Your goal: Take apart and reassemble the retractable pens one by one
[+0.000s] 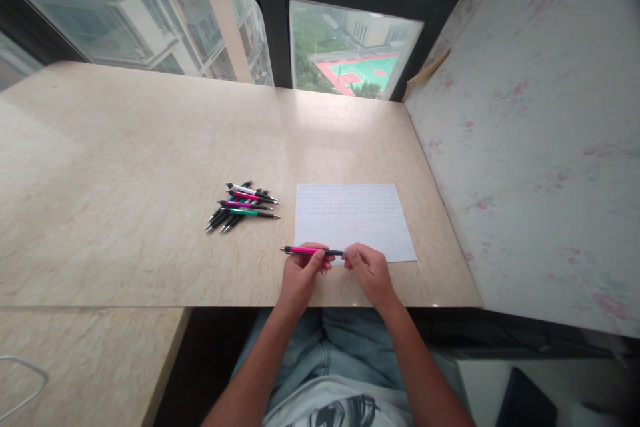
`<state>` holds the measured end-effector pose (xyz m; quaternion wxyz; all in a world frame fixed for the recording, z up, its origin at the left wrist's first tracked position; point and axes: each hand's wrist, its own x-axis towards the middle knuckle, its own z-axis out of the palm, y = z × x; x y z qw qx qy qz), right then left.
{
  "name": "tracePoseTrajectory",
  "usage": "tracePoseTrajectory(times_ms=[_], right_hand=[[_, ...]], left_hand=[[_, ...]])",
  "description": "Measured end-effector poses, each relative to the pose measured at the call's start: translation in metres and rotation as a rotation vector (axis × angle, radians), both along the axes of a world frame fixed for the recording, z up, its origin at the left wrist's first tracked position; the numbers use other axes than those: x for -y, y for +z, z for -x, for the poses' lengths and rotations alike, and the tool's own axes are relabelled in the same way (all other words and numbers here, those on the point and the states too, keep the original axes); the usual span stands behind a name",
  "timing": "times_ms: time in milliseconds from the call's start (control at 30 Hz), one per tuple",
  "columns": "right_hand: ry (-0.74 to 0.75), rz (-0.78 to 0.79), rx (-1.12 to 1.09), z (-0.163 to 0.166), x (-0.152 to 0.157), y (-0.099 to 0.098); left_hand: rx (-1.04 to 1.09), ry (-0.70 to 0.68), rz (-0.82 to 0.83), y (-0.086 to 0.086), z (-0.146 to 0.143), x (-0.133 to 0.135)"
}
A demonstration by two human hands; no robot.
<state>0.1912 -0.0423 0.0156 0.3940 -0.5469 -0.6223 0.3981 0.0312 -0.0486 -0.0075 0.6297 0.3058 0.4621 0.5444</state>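
Pale stone-look surface (pixel 125 180) across most of the view, bounded on the far side by a dark window frame (pixel 279 33), on the right by a flowered wall (pixel 540 147). On the surface, right of centre: white sheet (pixel 360 230), rows of writing on the far part, near part apparently blank.

At the near edge of the sheet, hands side by side, close but not pressed together. Left hand (pixel 301 270): pinching the barrel of a pink pen (pixel 300 251) between thumb and fingers. Right hand (pixel 369 270): curled, fingertips gathered at the tip end; cannot tell firm pinch from light touch.

To the left of the sheet, near but apart from it: loose pile of pens (pixel 245 205), barrels crossing; out of contact with both hands.

Pink pen: between the hands, aligned left to right, button end projecting left past the left hand, dark grip and tip toward the right hand. Step in hand, judging by pose: two-handed handling of one pen, attention apparently at the tip. Needed next, probably: steady left pinch, fine right fingertip control, barrel level.
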Motion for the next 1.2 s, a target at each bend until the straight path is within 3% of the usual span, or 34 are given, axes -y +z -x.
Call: tracePoseTrajectory(times_ms=[433,867,1033,1200], right_hand=[[0.001,0.168,-0.171,0.0,0.0,0.001],[-0.12,0.094,-0.239,-0.005,-0.003,-0.014],[-0.183,0.054,-0.089,-0.011,-0.012,-0.013],[-0.154,-0.069,0.243,-0.008,-0.034,-0.013]], left_hand=[[0.042,0.01,-0.014,0.0,0.0,-0.001],[0.121,0.084,0.028,0.002,-0.002,-0.002],[0.159,0.1,0.035,0.003,-0.002,-0.002],[0.203,0.107,0.039,0.003,-0.002,-0.002]])
